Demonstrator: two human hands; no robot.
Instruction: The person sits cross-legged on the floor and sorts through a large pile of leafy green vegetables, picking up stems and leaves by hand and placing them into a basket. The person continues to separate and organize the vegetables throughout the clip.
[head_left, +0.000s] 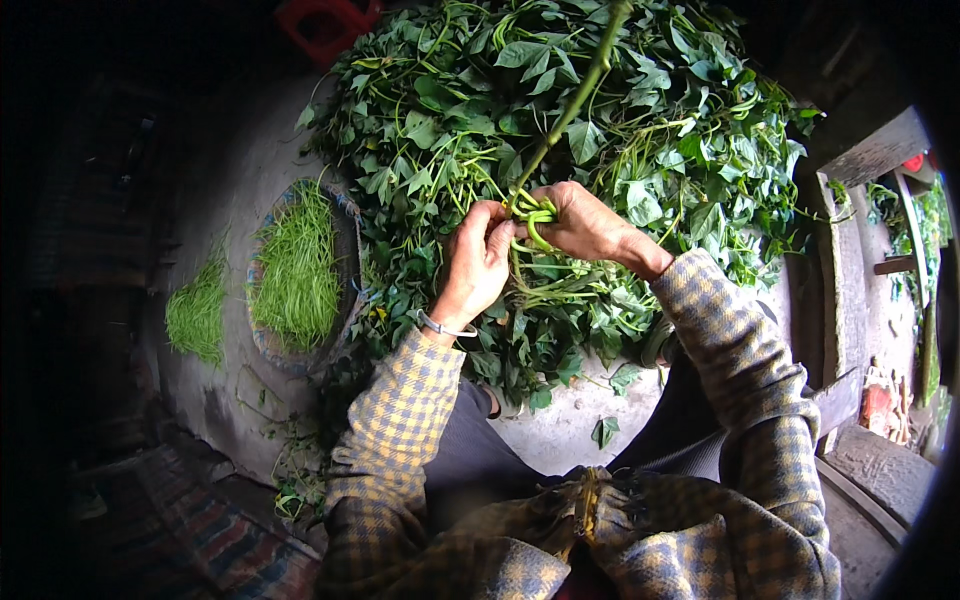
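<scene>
A long green vine stem (574, 112) runs from the top of the view down to my hands. My left hand (481, 251), with a pale bracelet at the wrist, pinches the stem's lower end between thumb and fingers. Close against it, my right hand (583, 221) grips a small bunch of bent green stalks (538, 225); its fingertips are partly hidden behind them. Beneath both hands spreads a large heap of leafy vines (442, 105), which look like sweet potato vines, with lobed leaves and thin stems.
Left of the heap sits a round woven basket (352, 217) holding thin green stalks (296, 270). Another pile of thin green stalks (196, 315) lies on the concrete floor (247, 180) beyond it. A red plastic stool (330, 26) stands at top left, and a wooden frame (844, 285) at right.
</scene>
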